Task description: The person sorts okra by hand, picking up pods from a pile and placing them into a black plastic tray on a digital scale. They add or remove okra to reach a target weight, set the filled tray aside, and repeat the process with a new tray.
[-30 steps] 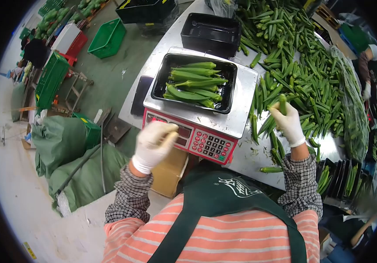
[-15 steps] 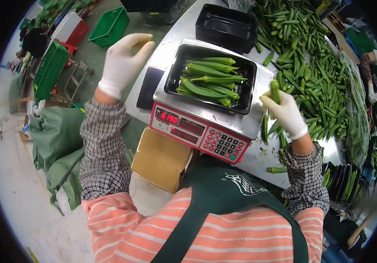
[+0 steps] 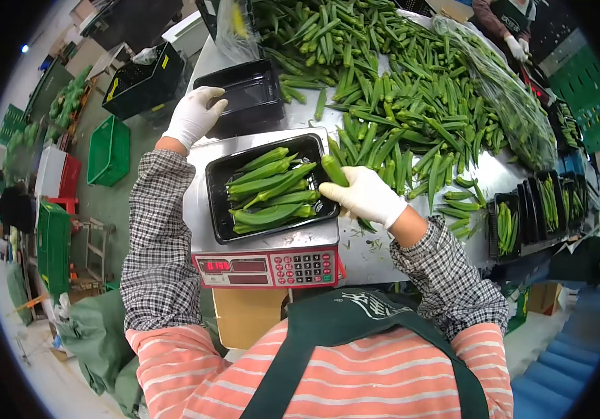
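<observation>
My right hand [image 3: 366, 194], in a white glove, pinches an okra pod [image 3: 334, 170] at the right rim of a black plastic tray [image 3: 217, 209]. Several okra pods [image 3: 272, 187] lie side by side in that tray, which rests on the metal plate of a red digital scale [image 3: 268, 269]. Its lit display starts with 0.1; the last digits are hard to read. My left hand [image 3: 194, 117], also gloved, is over the left edge of the stacked black trays [image 3: 244, 94]. Its thumb and forefinger are curved and apart, with nothing visible between them.
A large heap of loose okra [image 3: 411, 98] covers the table behind and to the right. A clear plastic sheet [image 3: 499, 87] lies along its far side. Filled black trays [image 3: 506, 227] stand at the right. A co-worker's gloved hands [image 3: 516, 47] show at the upper right.
The view has turned to the right. My right hand has brought its okra pod to the tray's rim. My left hand has moved over to the stacked trays. The scale reading has changed from 0.190.
</observation>
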The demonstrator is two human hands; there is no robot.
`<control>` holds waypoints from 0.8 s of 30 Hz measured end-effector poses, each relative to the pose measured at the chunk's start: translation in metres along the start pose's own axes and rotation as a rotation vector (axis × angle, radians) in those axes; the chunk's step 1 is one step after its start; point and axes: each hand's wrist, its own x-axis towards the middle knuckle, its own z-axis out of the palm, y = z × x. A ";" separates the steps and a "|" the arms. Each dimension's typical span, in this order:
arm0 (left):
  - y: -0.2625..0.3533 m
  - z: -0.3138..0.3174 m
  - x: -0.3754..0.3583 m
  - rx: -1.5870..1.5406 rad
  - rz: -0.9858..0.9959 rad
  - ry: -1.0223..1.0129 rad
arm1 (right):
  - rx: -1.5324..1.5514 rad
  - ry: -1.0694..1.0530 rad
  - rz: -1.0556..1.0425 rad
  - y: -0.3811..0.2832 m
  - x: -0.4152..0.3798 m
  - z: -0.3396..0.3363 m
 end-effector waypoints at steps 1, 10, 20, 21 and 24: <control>0.006 -0.002 0.003 -0.028 0.037 0.024 | -0.156 0.080 -0.077 0.001 -0.003 0.002; 0.030 -0.024 -0.011 -0.032 -0.040 0.001 | -0.666 0.274 -0.855 -0.046 0.034 0.041; -0.021 -0.022 -0.041 0.119 -0.041 0.025 | -0.059 0.327 -0.456 -0.029 0.010 -0.048; -0.028 -0.013 -0.037 0.142 0.002 0.032 | -0.141 0.416 -0.329 -0.008 0.004 -0.061; -0.032 0.005 -0.013 0.216 0.035 -0.104 | -0.144 0.531 -0.038 0.115 0.011 -0.090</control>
